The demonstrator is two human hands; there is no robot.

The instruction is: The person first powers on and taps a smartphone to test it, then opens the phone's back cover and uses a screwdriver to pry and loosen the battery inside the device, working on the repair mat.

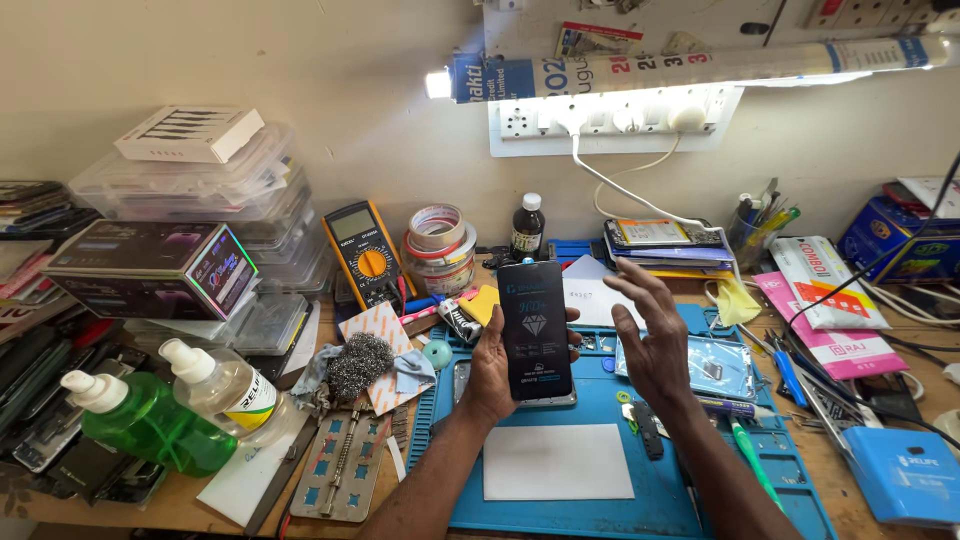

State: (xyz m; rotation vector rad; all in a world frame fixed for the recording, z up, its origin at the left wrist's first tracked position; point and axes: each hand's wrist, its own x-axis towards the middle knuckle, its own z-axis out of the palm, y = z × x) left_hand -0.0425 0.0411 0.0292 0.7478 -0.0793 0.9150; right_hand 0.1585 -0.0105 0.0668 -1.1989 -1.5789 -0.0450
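Head view of a repair table (880, 420). The left hand (492, 375) is closed around the lower part of a black smartphone (535, 330), fingers wrapped behind it and thumb along its left edge; the phone stands upright, screen toward the camera, carrying a dark protective film with printing on it. The right hand (652, 335) is open, fingers spread and slightly curled, holding nothing; it hovers just right of the phone without touching it.

Below both hands lies a blue work mat (600, 515), and on it, directly beneath the left forearm, a white rectangular sheet (558, 462). Under the right hand sits a pale blue transparent case (715, 368); just below the right wrist lie a small black tool (648, 430) and a green-handled tool (752, 465).

Left of the left hand: a ball of steel wool (358, 362) on a cloth, a perforated metal plate (345, 465), a clear squeeze bottle (225, 388) and a green squeeze bottle (140, 420). Beyond the left hand, toward the wall: a yellow multimeter (366, 255), stacked tape rolls (438, 245) and a small dark bottle (528, 228). Right of the right hand: pink and white packets (830, 310) and a blue box (905, 472). A lit tube lamp (700, 68) hangs over a white socket strip (610, 120) above both hands.
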